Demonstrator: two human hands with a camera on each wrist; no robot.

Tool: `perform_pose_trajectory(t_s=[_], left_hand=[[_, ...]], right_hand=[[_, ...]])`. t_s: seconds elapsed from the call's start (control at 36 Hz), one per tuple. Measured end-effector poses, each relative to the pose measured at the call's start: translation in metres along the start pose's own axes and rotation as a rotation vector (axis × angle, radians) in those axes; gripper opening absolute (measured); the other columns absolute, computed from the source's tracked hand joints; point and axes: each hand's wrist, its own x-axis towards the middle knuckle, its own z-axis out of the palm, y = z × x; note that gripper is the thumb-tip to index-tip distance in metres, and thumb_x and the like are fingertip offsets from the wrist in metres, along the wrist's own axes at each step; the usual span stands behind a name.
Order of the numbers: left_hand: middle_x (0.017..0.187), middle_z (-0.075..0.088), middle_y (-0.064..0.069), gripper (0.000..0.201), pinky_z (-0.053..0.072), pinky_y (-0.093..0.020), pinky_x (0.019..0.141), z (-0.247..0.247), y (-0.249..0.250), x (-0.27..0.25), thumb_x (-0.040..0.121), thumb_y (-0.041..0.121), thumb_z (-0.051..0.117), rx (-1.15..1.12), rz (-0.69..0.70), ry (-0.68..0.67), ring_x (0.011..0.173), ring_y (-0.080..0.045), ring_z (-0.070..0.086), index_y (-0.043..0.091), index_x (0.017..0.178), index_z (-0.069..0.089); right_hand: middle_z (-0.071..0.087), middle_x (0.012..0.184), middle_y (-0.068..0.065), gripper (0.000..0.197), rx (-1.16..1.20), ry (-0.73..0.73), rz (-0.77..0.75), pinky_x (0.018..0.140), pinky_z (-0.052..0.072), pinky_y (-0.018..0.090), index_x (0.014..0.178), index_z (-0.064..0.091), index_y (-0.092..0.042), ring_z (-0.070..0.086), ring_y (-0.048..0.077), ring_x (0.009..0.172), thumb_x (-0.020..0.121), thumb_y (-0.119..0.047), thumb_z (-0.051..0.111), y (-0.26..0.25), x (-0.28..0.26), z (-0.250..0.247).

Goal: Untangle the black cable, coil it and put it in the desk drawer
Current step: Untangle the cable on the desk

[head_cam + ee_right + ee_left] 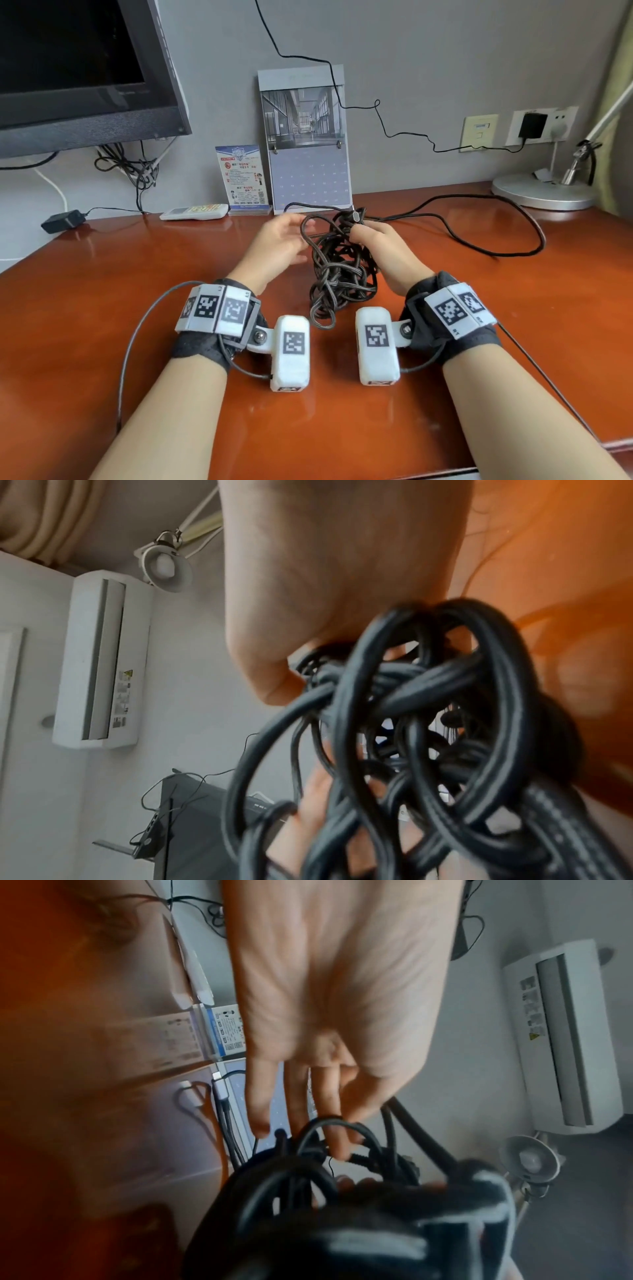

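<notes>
The black cable (342, 274) is a dense knotted bundle hanging upright between my hands, its lower loops touching the red-brown desk (137, 308). My right hand (363, 234) grips the top of the bundle, and a silver-tipped plug (356, 216) sticks up just above it. In the right wrist view the hand's (325, 588) fingers curl round several strands of cable (428, 723). My left hand (301, 240) is at the bundle's upper left; a loop (325, 1121) crosses its fingers and the thumb lies close against them. One long strand (513, 240) trails off right across the desk.
A monitor (68, 68) hangs at the back left, with a black adapter (63, 221) and a white remote (195, 211) below it. A calendar (308, 154) and a card (245, 178) lean on the wall. A lamp base (544, 192) stands at the back right under wall sockets (534, 125). No drawer shows.
</notes>
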Motion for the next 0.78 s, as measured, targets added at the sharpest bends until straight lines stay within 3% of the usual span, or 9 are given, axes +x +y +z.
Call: perform_pose_trajectory(t_s=[0.08,0.17,0.25,0.31,0.36,0.5,0.58,0.67,0.78], left_hand=[[0.081,0.07,0.011,0.02,0.049,-0.029,0.085,0.005,-0.002,-0.002,0.093,0.004,0.052,0.065,-0.014,-0.121,0.09,-0.012,0.063,0.022,0.094,0.062],[0.058,0.058,0.014,0.014,0.041,-0.015,0.065,0.006,0.0,-0.003,0.09,0.01,0.06,0.172,0.091,-0.104,0.062,0.0,0.052,0.018,0.079,0.063],[0.055,0.051,0.006,0.015,0.034,-0.013,0.055,0.006,0.001,-0.003,0.091,0.006,0.056,0.274,0.17,-0.146,0.048,0.003,0.042,0.011,0.084,0.069],[0.05,0.047,0.005,0.027,0.034,-0.013,0.053,0.006,0.0,-0.002,0.093,0.002,0.049,0.263,0.164,-0.115,0.045,0.002,0.04,0.02,0.094,0.069],[0.046,0.048,0.007,0.035,0.037,-0.012,0.049,0.005,-0.001,-0.001,0.094,0.0,0.042,0.213,0.11,-0.045,0.046,0.0,0.045,0.026,0.087,0.065],[0.075,0.058,-0.002,0.034,0.053,-0.034,0.073,0.0,0.0,-0.001,0.099,-0.001,0.029,-0.084,-0.074,0.007,0.07,-0.018,0.064,0.015,0.075,0.049],[0.065,0.047,0.004,0.033,0.044,-0.04,0.088,-0.003,0.001,0.0,0.096,0.005,0.028,-0.152,-0.12,-0.067,0.069,-0.015,0.065,0.017,0.071,0.045],[0.042,0.029,0.008,0.033,0.041,-0.039,0.087,-0.003,0.002,0.0,0.097,0.019,0.031,-0.048,-0.113,-0.102,0.046,-0.011,0.053,0.017,0.069,0.049],[0.038,0.028,0.01,0.034,0.044,-0.032,0.074,-0.001,0.005,-0.002,0.102,0.025,0.037,-0.021,-0.04,-0.123,0.035,-0.008,0.029,0.013,0.08,0.059]], right_hand=[[0.053,0.08,0.008,0.027,0.029,-0.003,-0.003,0.072,0.038,0.033,0.088,0.059,-0.009,0.049,0.019,0.074,0.069,-0.027,0.052,-0.001,0.0,0.003],[0.059,0.085,0.004,0.019,0.009,-0.007,-0.039,0.073,0.043,0.029,0.094,0.059,-0.005,0.055,0.016,0.077,0.082,-0.02,0.059,0.001,0.001,0.003],[0.063,0.087,-0.003,0.02,-0.101,-0.048,-0.086,0.069,0.047,0.02,0.102,0.059,-0.011,0.058,0.01,0.076,0.083,-0.011,0.065,0.002,0.002,0.004],[0.063,0.087,-0.002,0.025,-0.191,-0.022,-0.115,0.069,0.047,0.023,0.105,0.059,-0.007,0.058,0.011,0.075,0.081,-0.008,0.066,0.004,0.004,0.005],[0.064,0.088,0.002,0.024,-0.246,0.034,-0.113,0.072,0.047,0.03,0.104,0.061,-0.005,0.06,0.017,0.077,0.081,-0.008,0.065,0.007,0.007,0.004],[0.053,0.07,0.005,0.01,-0.209,0.199,-0.073,0.063,0.039,0.032,0.08,0.054,0.0,0.047,0.019,0.066,0.077,-0.004,0.063,0.012,0.012,-0.004],[0.043,0.061,-0.001,0.02,-0.198,0.256,-0.073,0.06,0.034,0.03,0.069,0.044,-0.01,0.039,0.017,0.059,0.077,-0.002,0.06,0.014,0.014,-0.007],[0.042,0.061,-0.001,0.019,-0.212,0.217,-0.094,0.06,0.033,0.029,0.07,0.044,-0.01,0.038,0.017,0.06,0.078,-0.005,0.06,0.014,0.013,-0.005],[0.042,0.061,-0.001,0.02,-0.201,0.189,-0.085,0.06,0.033,0.03,0.068,0.043,-0.012,0.038,0.017,0.06,0.077,-0.006,0.06,0.015,0.012,0.001]])
